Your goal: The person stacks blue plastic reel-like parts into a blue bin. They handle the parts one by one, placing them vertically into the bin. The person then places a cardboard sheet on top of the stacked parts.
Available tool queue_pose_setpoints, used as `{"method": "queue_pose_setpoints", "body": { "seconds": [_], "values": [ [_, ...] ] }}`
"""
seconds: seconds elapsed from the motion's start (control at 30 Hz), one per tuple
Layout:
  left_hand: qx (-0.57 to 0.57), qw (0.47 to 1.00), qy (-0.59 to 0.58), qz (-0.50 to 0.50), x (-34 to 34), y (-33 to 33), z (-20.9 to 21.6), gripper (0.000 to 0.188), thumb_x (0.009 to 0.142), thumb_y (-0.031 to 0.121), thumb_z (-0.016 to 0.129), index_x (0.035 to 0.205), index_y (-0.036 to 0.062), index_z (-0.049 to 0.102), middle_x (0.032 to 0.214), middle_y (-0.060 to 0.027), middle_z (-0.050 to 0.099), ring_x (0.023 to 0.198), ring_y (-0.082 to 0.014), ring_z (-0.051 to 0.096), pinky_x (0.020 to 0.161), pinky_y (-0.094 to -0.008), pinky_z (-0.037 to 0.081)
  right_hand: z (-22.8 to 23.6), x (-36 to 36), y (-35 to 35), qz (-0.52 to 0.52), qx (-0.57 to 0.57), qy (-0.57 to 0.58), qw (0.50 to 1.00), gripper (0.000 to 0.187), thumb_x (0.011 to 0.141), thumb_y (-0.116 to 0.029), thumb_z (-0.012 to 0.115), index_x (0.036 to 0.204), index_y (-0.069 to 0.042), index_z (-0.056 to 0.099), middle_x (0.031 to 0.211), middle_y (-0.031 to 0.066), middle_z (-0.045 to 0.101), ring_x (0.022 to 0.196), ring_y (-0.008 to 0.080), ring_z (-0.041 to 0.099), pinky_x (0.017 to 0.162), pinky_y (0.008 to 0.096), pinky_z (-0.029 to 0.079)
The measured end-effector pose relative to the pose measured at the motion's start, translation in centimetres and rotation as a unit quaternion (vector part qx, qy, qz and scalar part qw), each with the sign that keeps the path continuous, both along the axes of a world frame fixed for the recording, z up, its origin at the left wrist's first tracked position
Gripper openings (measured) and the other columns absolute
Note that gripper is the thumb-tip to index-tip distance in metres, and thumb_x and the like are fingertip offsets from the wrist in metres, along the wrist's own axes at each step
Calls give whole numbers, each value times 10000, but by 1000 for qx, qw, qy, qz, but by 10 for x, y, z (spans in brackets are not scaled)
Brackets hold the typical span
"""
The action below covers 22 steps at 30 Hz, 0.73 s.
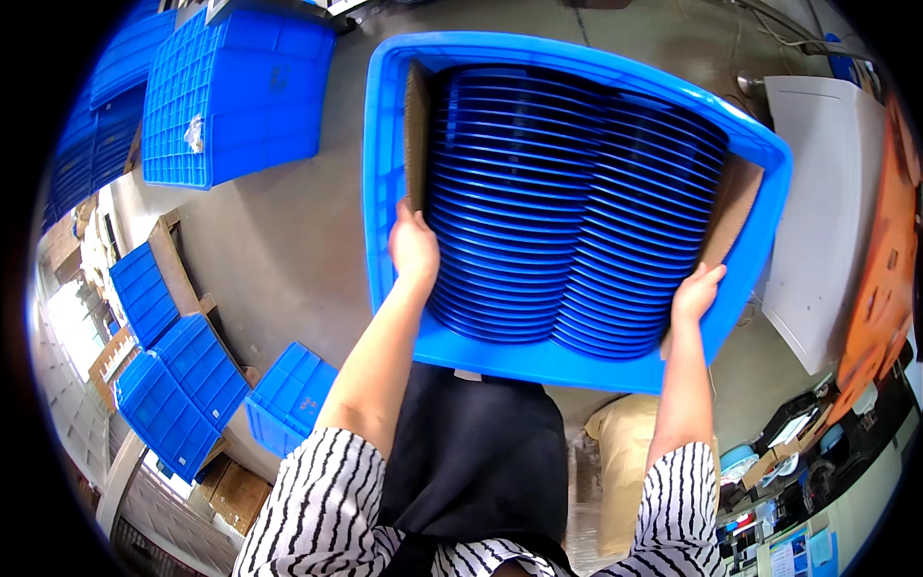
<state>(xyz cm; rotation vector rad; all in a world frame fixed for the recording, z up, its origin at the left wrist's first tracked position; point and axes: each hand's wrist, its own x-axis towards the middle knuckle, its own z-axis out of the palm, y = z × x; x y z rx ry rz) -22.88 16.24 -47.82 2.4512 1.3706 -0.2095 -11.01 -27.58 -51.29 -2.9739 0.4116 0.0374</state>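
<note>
Two side-by-side rows of thin, round-edged dark blue plates or lids [510,207] stand packed on edge in a blue plastic crate [481,363] in front of me. A brown cardboard sheet [416,135] lines the crate's left side, and another cardboard piece [735,207] leans along the right side. My left hand [414,248] is closed on the near end of the left sheet, beside the plates. On the other side, my right hand [696,293] grips the near end of the right cardboard, thumb and fingers partly bent. Some fingertips are hidden behind the cardboard.
Large blue crates [260,96] stand at the far left, with more blue crates [197,370] stacked nearer. A white panel-like box [822,202] and an orange board [880,260] are on the right. A brown paper sack [615,462] sits near my right forearm.
</note>
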Motion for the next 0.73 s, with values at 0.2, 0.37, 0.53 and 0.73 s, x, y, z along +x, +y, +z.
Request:
{"method": "queue_pose_setpoints", "body": {
  "seconds": [0.2,0.37,0.53,0.73],
  "values": [
    [-149,985,85,23,23,7,-17,344,982,105,460,1315,31,424,1113,-323,615,1102,-429,601,933,-488,485,-59,4,-91,28,14,84,996,515,979,-234,541,1382,36,368,1147,322,615,1065,470,595,877,479,501],
    [-160,952,-122,-231,-45,30,88,465,936,101,558,1387,55,454,1275,-237,583,1186,-406,563,1022,-451,446,91,13,-8,256,42,17,966,359,923,-100,572,1271,-10,584,1259,184,621,1233,348,547,1059,424,401],
    [-83,964,-251,-35,-24,84,77,502,973,289,564,1392,29,467,1350,-187,540,1302,-313,465,1111,-392,324,67,29,-127,-150,446,57,881,681,952,-461,562,1470,-63,368,1422,161,478,1327,320,431,1112,447,335],
    [-452,842,-249,156,9,100,33,850,966,665,352,1511,15,285,1473,-190,433,1397,-278,359,1174,-407,224,63,55,-91,-190,735,298,579,909,865,-753,456,1508,-124,321,1500,96,416,1374,292,398,1126,490,336]
  ]
}}
